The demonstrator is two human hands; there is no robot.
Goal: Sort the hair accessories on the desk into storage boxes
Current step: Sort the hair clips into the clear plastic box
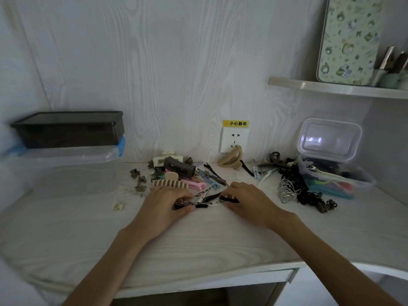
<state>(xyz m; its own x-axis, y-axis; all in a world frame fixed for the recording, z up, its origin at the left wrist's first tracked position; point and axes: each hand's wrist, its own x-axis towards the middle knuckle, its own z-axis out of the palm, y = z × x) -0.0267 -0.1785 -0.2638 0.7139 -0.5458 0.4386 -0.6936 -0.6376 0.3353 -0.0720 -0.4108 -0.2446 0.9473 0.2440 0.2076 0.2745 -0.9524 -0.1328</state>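
Observation:
A heap of hair accessories lies along the back of the white desk: a grey claw clip, a beige comb clip, pink and blue snap clips, a beige claw clip. My left hand and my right hand both rest on the desk and pinch a small bunch of thin black and patterned hair clips between them. At the right an open clear storage box holds coloured clips, its lid propped behind it. Black coil ties lie beside it.
A large clear box with a blue lid stands at the left, with a dark grey lidded box on top. A wall socket sits behind the heap. A shelf at upper right carries a floral tin. Small brown clips are scattered left of the heap.

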